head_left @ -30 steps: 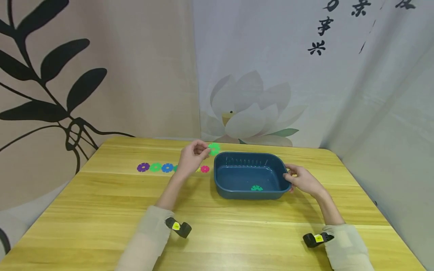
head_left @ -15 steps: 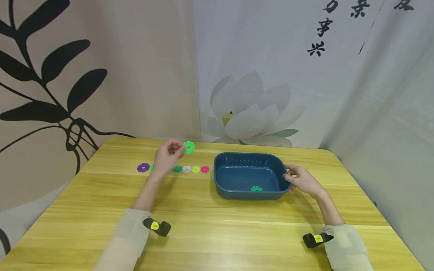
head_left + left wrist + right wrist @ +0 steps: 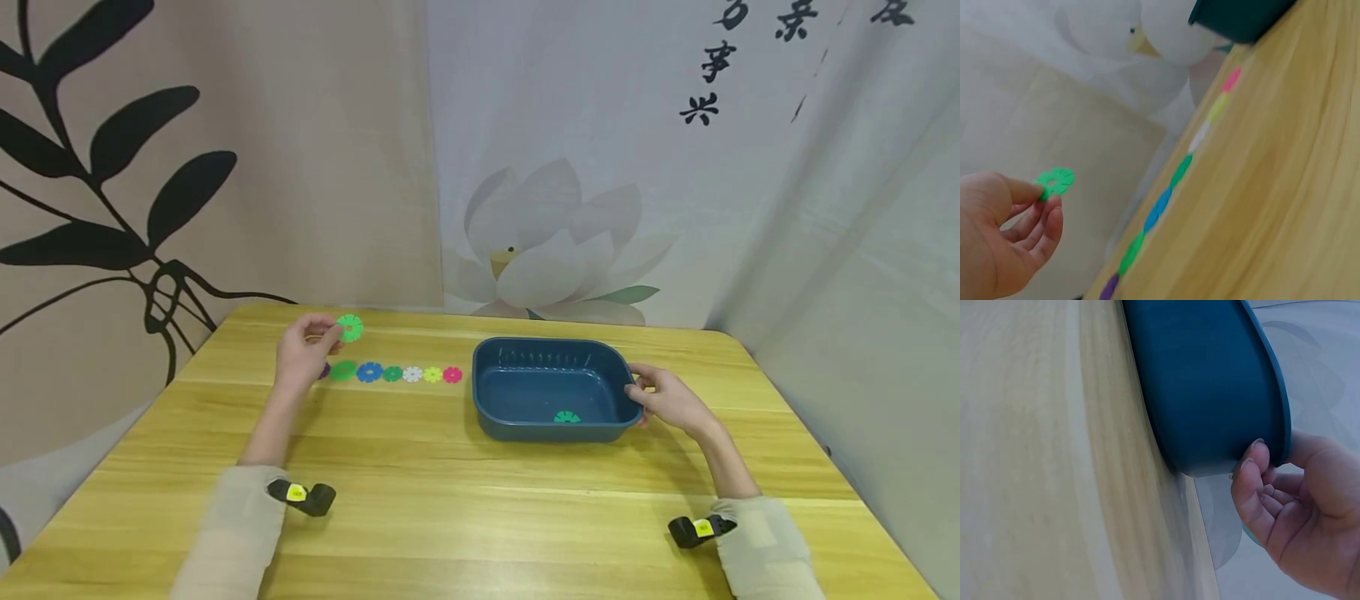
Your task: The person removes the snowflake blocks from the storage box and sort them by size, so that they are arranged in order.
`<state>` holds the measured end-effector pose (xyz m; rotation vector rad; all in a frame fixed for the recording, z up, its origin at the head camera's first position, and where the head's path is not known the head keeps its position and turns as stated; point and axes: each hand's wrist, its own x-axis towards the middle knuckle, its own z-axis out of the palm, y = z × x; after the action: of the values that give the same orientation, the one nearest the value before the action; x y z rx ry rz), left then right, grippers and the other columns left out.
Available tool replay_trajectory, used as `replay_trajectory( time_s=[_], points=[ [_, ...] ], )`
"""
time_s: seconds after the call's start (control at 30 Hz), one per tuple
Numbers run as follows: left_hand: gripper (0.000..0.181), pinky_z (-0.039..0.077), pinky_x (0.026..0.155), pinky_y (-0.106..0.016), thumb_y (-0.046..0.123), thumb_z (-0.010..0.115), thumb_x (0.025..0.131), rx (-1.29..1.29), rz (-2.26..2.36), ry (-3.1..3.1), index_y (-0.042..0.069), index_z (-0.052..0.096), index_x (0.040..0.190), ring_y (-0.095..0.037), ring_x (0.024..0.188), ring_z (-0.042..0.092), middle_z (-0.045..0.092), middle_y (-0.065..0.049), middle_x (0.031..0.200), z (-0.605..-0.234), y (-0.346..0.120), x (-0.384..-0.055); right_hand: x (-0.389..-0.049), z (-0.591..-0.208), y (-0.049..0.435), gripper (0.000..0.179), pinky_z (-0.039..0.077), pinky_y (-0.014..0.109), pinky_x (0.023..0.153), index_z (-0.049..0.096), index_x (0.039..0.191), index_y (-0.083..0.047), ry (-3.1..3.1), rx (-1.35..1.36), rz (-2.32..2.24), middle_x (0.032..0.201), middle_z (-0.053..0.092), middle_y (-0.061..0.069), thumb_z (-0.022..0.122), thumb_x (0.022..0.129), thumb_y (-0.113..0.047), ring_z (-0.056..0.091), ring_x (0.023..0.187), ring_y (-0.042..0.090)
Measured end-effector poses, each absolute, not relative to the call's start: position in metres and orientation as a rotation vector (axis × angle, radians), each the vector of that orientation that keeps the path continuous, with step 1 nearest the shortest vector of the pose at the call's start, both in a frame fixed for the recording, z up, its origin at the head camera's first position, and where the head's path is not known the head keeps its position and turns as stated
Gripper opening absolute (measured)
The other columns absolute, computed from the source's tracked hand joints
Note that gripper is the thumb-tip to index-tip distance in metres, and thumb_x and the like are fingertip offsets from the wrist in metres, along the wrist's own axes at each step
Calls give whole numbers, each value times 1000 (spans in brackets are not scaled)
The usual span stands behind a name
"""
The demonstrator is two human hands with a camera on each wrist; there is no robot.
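Note:
Between thumb and fingers my left hand point(image 3: 303, 354) pinches a bright green flower-shaped disc point(image 3: 350, 327), held up above the table. Below it a row of notched discs lies along the table: purple at the left, partly hidden by the hand, then a green disc point(image 3: 343, 371), a blue disc point(image 3: 370, 372), a dark green one point(image 3: 393, 374), white, yellow and a pink disc point(image 3: 452, 375) at the right end. My right hand point(image 3: 671, 400) grips the right rim of a dark blue rectangular basin point(image 3: 555, 432). One green disc point(image 3: 567, 417) shows inside the basin, its lower part hidden by the front wall.
The wooden table point(image 3: 450, 517) has its back edge close to a printed curtain point(image 3: 337, 167). A second curtain point(image 3: 862, 250) hangs along the right. The basin stands just right of the disc row.
My left hand has moved left over the row with the green disc, uncovering the discs it hid before. My right hand and the basin have stayed in place.

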<state>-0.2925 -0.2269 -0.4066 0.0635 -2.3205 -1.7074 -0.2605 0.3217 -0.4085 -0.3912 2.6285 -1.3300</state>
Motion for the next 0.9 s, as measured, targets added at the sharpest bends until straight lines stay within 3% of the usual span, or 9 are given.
replay_trajectory(
  time_s=[0.13,0.37,0.63,0.9],
  points=[
    [35,57,82,-26,20,58,104,146,-1667,-2319,-7,54,127,-3,81,66,56,-10,107,-412,-244,-289,-260,-408,322,55,58,42,61,29,150,14,2626,-392,-1335,87,57,16,52,105,-8,66,60,33],
    [33,57,79,-24,11,56,103,294,-1608,-2380,-10,52,128,-6,79,65,56,-13,109,-419,-273,-283,-259,-407,321,56,58,43,61,28,151,14,2634,-399,-1330,86,58,16,52,105,-8,66,59,34],
    [34,57,66,-23,6,57,100,397,-1562,-2451,-12,53,128,-4,68,66,67,-21,104,-428,-295,-281,-259,-408,320,55,58,43,62,29,151,14,2635,-388,-1327,86,57,15,51,105,-8,66,59,35],
    [37,54,61,-21,4,55,100,462,-1553,-2548,-15,49,131,-6,65,65,70,-13,90,-435,-306,-281,-261,-411,322,55,58,42,62,29,151,13,2656,-374,-1303,86,58,15,51,105,-8,65,58,32]
  ],
)
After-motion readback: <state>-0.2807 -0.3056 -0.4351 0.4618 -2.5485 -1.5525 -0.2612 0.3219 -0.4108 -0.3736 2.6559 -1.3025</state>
